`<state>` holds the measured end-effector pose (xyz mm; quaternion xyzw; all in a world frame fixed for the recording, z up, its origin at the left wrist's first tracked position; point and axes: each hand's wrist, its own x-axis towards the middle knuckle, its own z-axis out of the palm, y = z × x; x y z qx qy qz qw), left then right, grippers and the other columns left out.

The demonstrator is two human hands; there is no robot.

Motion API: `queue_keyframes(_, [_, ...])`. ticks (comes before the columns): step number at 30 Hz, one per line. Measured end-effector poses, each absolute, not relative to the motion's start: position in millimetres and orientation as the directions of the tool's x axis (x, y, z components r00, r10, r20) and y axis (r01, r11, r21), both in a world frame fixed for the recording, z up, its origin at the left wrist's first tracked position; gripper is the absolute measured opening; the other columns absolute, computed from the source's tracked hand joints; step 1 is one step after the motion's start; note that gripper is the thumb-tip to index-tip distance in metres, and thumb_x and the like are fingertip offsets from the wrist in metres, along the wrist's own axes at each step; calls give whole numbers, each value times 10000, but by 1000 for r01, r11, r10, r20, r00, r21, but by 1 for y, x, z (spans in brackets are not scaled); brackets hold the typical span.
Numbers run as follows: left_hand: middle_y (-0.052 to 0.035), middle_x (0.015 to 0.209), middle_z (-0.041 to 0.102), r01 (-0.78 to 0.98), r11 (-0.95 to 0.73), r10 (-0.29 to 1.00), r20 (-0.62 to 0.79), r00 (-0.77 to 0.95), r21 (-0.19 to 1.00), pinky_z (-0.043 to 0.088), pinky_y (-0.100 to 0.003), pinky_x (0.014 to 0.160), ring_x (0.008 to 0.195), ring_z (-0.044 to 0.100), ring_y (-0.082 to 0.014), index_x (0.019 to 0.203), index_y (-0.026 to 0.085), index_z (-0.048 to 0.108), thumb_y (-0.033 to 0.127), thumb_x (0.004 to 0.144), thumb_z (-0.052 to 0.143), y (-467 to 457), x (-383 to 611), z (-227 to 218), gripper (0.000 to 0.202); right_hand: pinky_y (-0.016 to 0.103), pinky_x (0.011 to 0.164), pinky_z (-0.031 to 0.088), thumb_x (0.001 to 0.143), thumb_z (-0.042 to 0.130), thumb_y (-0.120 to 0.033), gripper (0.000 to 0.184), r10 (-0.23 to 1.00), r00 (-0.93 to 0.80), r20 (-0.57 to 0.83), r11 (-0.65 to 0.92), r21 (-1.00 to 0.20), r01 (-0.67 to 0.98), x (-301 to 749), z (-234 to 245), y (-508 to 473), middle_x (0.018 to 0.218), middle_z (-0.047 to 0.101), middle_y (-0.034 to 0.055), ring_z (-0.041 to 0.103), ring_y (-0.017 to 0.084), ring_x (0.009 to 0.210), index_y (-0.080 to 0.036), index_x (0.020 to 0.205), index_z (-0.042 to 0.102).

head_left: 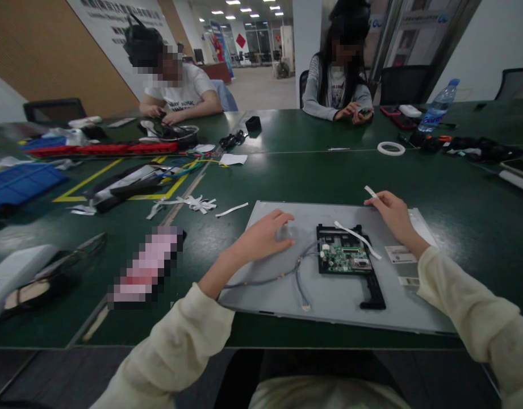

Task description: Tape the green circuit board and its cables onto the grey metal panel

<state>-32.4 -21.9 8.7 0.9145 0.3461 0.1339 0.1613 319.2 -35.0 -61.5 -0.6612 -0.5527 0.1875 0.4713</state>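
A flat grey metal panel (270, 284) lies on the green table in front of me. On it sits a black plastic bracket (374, 292) with a green circuit board (342, 258) and a grey cable (301, 289) running left from it. One white strip (358, 240) rests across the bracket. Over the panel's left part, my left hand (267, 236) hovers with thumb and fingers apart, holding nothing. My right hand (393, 216), at the panel's far right edge, pinches another white strip (371, 192) between thumb and fingers. Labels (400, 254) show beside its wrist.
Several loose white strips (197, 203) lie left of the panel. Further left are a blurred pink phone-like object (146, 267) and a blue basket (22, 184). A tape roll (391, 149) and a water bottle (440, 108) stand at the far right. Two people sit opposite.
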Motion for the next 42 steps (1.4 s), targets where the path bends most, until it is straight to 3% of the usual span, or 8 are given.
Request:
queue_keyframes(4, [-56, 987, 546, 599, -704, 684, 138, 716, 381, 455, -331, 803, 895, 559, -198, 1054, 187, 545, 343, 800, 586, -16, -29, 1, 301, 301, 744, 429, 825, 511, -464, 308, 912, 317, 261, 62, -851, 522, 320, -63, -34, 873, 692, 54, 614, 174, 784, -179, 847, 626])
queue_keyframes(10, [-47, 899, 552, 543, -751, 633, 178, 753, 375, 440, -311, 765, 841, 550, -176, 847, 179, 576, 236, 856, 475, -5, -28, -5, 116, 300, 737, 437, 819, 527, -466, 306, 920, 300, 254, 75, -862, 502, 317, -62, -29, 845, 689, 58, 615, 169, 762, -175, 826, 619])
queue_keyframes(13, [-37, 871, 552, 552, -717, 667, 190, 720, 425, 442, -293, 721, 775, 546, -154, 824, 177, 569, 218, 864, 452, -2, -31, -8, 130, 302, 734, 448, 818, 525, -475, 312, 923, 292, 252, 83, -868, 489, 317, -65, -23, 840, 687, 59, 615, 166, 748, -175, 831, 611])
queue_keyframes(17, [-37, 887, 561, 556, -691, 692, 200, 693, 463, 449, -299, 719, 802, 551, -162, 894, 189, 567, 310, 872, 473, -4, -33, -9, 155, 298, 728, 450, 821, 516, -480, 316, 926, 285, 248, 85, -872, 482, 317, -66, -17, 839, 685, 57, 610, 162, 742, -177, 832, 604])
queue_keyframes(21, [-59, 916, 551, 588, -750, 649, 168, 742, 302, 431, -340, 787, 882, 533, -206, 919, 185, 543, 398, 836, 540, -8, -30, -7, 228, 294, 730, 434, 816, 529, -473, 308, 930, 273, 248, 82, -862, 501, 317, -65, -18, 816, 679, 45, 599, 158, 732, -178, 815, 614])
queue_keyframes(25, [-75, 890, 543, 593, -799, 600, 88, 795, 95, 404, -362, 803, 869, 523, -225, 859, 177, 552, 348, 910, 429, -7, -26, -10, 217, 292, 729, 418, 817, 534, -462, 297, 934, 255, 250, 83, -846, 526, 317, -64, -19, 805, 676, 38, 593, 159, 729, -180, 810, 626])
queue_keyframes(32, [-83, 871, 560, 588, -808, 586, 54, 808, -38, 411, -360, 796, 842, 539, -223, 870, 163, 542, 241, 947, 334, -8, -23, -16, 235, 292, 739, 410, 829, 534, -447, 276, 939, 231, 256, 91, -830, 550, 318, -65, -22, 797, 674, 28, 594, 160, 733, -188, 809, 628])
queue_keyframes(42, [-60, 855, 567, 705, -692, 722, 145, 677, 154, 417, -332, 729, 818, 562, -209, 877, 181, 489, 254, 963, 272, -2, -28, -22, 244, 304, 758, 435, 826, 535, -470, 295, 943, 224, 247, 93, -840, 535, 320, -68, -21, 811, 682, 37, 614, 169, 749, -186, 828, 615])
